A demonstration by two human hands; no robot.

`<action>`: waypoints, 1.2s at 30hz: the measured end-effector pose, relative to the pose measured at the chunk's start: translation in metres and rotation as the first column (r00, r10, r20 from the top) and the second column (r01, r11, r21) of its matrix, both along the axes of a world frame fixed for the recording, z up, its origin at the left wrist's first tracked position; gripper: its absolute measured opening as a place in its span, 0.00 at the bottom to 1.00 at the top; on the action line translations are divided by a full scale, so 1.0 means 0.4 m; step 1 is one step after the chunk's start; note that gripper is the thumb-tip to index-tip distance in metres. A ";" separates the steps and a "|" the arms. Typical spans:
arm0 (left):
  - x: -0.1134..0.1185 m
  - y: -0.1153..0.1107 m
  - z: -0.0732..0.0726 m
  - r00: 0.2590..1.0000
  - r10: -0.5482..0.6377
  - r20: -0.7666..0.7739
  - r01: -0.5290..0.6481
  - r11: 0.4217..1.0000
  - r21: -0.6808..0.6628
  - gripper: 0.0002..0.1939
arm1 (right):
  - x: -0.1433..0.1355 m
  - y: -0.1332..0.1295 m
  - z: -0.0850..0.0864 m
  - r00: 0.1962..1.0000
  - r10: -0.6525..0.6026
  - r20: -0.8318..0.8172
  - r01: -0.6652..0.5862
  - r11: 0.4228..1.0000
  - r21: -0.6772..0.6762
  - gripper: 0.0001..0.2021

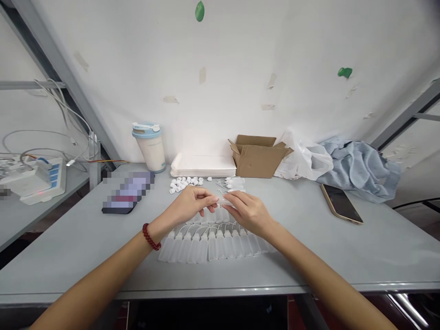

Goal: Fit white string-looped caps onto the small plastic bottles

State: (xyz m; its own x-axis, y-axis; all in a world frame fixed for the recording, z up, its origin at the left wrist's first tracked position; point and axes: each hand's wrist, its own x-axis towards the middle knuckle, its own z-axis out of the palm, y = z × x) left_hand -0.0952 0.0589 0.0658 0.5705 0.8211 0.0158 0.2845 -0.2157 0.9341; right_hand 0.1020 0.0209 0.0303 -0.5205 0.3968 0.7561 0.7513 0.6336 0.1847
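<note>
Both hands meet above the middle of the table. My right hand (252, 211) is closed around a small translucent plastic bottle (223, 201), mostly hidden by the fingers. At the bottle's left end, the thumb and fingers of my left hand (194, 204) are pinched together; what sits between them is too small to make out. Below the hands, a row of similar translucent bottles (216, 245) lies side by side, with thin white curved strands at their necks. More bottles (202, 219) lie behind that row, partly covered. Small white caps (185, 183) are heaped beyond my left hand.
Further bottles (235, 182) lie behind my right hand. Along the wall stand a tumbler (149, 149), stacked white envelopes (204, 166), an open cardboard box (257, 160), a plastic bag (302, 158) and blue cloth (360, 167). Phones lie left (129, 195) and right (342, 204).
</note>
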 end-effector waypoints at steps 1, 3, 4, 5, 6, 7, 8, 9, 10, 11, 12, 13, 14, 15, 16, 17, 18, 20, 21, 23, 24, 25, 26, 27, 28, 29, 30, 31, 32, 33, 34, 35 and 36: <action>0.000 -0.001 0.000 1.000 0.002 0.001 -0.002 1.000 0.032 0.11 | 0.000 0.000 -0.001 1.000 0.011 -0.012 -0.011 1.000 -0.017 0.07; 0.001 -0.003 -0.001 1.000 0.019 0.007 -0.019 0.995 0.098 0.08 | 0.001 0.001 -0.002 0.998 0.040 -0.040 -0.042 0.998 -0.037 0.07; 0.002 -0.005 -0.001 0.999 0.034 0.010 -0.035 0.991 0.129 0.07 | 0.001 0.002 -0.002 0.997 0.055 -0.056 -0.057 0.997 -0.046 0.07; 0.003 -0.007 -0.001 0.999 0.051 0.013 -0.052 0.986 0.158 0.07 | 0.001 0.002 -0.003 0.995 0.066 -0.077 -0.070 0.996 -0.059 0.07; 0.003 -0.008 -0.001 0.998 0.063 0.017 -0.065 0.981 0.181 0.06 | 0.001 0.003 -0.003 0.992 0.072 -0.102 -0.081 0.993 -0.081 0.07; 0.004 -0.010 -0.001 0.997 0.068 0.023 -0.071 0.978 0.194 0.06 | 0.001 0.003 -0.002 0.989 0.076 -0.130 -0.090 0.990 -0.109 0.07; 0.004 -0.010 0.000 0.997 0.067 0.033 -0.072 0.977 0.199 0.07 | 0.001 0.003 -0.002 0.984 0.077 -0.158 -0.099 0.985 -0.140 0.07; 0.004 -0.011 0.001 0.997 0.061 0.040 -0.068 0.978 0.196 0.07 | 0.001 0.003 -0.001 0.980 0.076 -0.184 -0.107 0.980 -0.166 0.07; 0.004 -0.010 0.001 0.998 0.051 0.043 -0.058 0.981 0.187 0.08 | 0.001 0.003 0.000 0.976 0.075 -0.207 -0.115 0.976 -0.186 0.07; 0.004 -0.009 0.002 0.998 0.040 0.038 -0.046 0.983 0.176 0.10 | 0.000 0.003 0.000 0.972 0.074 -0.224 -0.120 0.973 -0.199 0.07; 0.004 -0.008 0.001 0.999 0.031 0.030 -0.035 0.986 0.164 0.12 | 0.000 0.002 0.001 0.969 0.074 -0.236 -0.124 0.972 -0.202 0.07; 0.003 -0.006 0.000 1.000 0.023 0.021 -0.026 0.988 0.153 0.15 | -0.001 0.001 0.002 0.967 0.074 -0.243 -0.124 0.972 -0.198 0.07; 0.003 -0.004 -0.001 1.000 0.013 0.012 -0.014 0.990 0.141 0.17 | -0.001 0.001 0.002 0.967 0.075 -0.244 -0.123 0.974 -0.189 0.06; 0.003 -0.002 -0.003 1.000 0.000 0.005 -0.001 0.992 0.128 0.20 | -0.002 0.000 0.003 0.968 0.075 -0.240 -0.120 0.977 -0.176 0.06; 0.003 -0.001 -0.005 1.000 -0.015 0.000 0.015 0.993 0.120 0.21 | -0.002 0.000 0.004 0.970 0.077 -0.233 -0.116 0.980 -0.160 0.06; 0.003 0.000 -0.007 1.000 -0.030 -0.005 0.030 0.993 0.118 0.22 | -0.003 0.000 0.004 0.972 0.078 -0.222 -0.112 0.983 -0.146 0.07; 0.003 0.000 -0.008 0.999 -0.044 -0.012 0.045 0.991 0.123 0.23 | -0.003 0.000 0.004 0.975 0.078 -0.210 -0.108 0.985 -0.135 0.07; 0.003 -0.002 -0.010 0.998 -0.062 -0.030 0.066 0.987 0.148 0.22 | -0.003 0.001 0.002 0.979 0.075 -0.188 -0.099 0.987 -0.124 0.07; 0.003 -0.003 -0.010 0.997 -0.064 -0.036 0.069 0.984 0.165 0.20 | -0.002 0.002 0.001 0.981 0.072 -0.180 -0.096 0.988 -0.125 0.07; 0.004 -0.006 -0.013 0.997 -0.064 -0.046 0.073 0.975 0.210 0.15 | 0.000 0.005 -0.004 0.984 0.065 -0.168 -0.088 0.987 -0.136 0.06; 0.005 -0.007 -0.015 0.997 -0.059 -0.050 0.069 0.967 0.246 0.13 | 0.001 0.006 -0.007 0.985 0.061 -0.162 -0.085 0.986 -0.144 0.06; 0.005 -0.008 -0.017 0.997 -0.047 -0.053 0.060 0.956 0.288 0.11 | 0.002 0.007 -0.009 0.986 0.059 -0.157 -0.083 0.985 -0.153 0.06; 0.006 -0.008 -0.019 0.998 -0.034 -0.059 0.052 0.942 0.331 0.10 | 0.003 0.007 -0.010 0.987 0.056 -0.152 -0.081 0.983 -0.162 0.06; 0.006 -0.009 -0.020 0.997 -0.022 -0.068 0.045 0.929 0.366 0.10 | 0.004 0.007 -0.011 0.987 0.055 -0.148 -0.080 0.982 -0.170 0.06; 0.006 -0.010 -0.020 0.997 -0.013 -0.079 0.043 0.921 0.387 0.10 | 0.004 0.007 -0.011 0.988 0.053 -0.147 -0.079 0.981 -0.178 0.07; 0.006 -0.010 -0.019 0.996 -0.011 -0.090 0.045 0.919 0.391 0.10 | 0.004 0.006 -0.010 0.988 0.052 -0.147 -0.079 0.979 -0.186 0.07; 0.005 -0.011 -0.016 0.995 -0.013 -0.098 0.050 0.922 0.383 0.11 | 0.003 0.006 -0.008 0.987 0.050 -0.150 -0.079 0.978 -0.194 0.07; 0.005 -0.012 -0.013 0.995 -0.016 -0.102 0.053 0.927 0.372 0.11 | 0.003 0.005 -0.006 0.987 0.047 -0.154 -0.078 0.976 -0.202 0.07; 0.005 -0.012 -0.011 0.994 -0.019 -0.105 0.056 0.931 0.361 0.12 | 0.002 0.004 -0.004 0.986 0.044 -0.159 -0.076 0.976 -0.205 0.07; 0.005 -0.011 -0.008 0.994 -0.022 -0.107 0.058 0.935 0.350 0.12 | 0.002 0.003 -0.003 0.986 0.040 -0.163 -0.073 0.976 -0.204 0.07; 0.006 -0.011 -0.007 0.994 -0.025 -0.110 0.061 0.940 0.336 0.13 | 0.001 0.003 -0.001 0.985 0.035 -0.166 -0.068 0.977 -0.201 0.07; 0.006 -0.009 -0.008 0.993 -0.024 -0.115 0.060 0.945 0.321 0.14 | 0.000 0.003 -0.001 0.986 0.030 -0.166 -0.062 0.979 -0.194 0.07; 0.007 -0.007 -0.010 0.992 -0.018 -0.124 0.055 0.951 0.306 0.16 | 0.000 0.003 -0.001 0.987 0.025 -0.160 -0.056 0.980 -0.189 0.07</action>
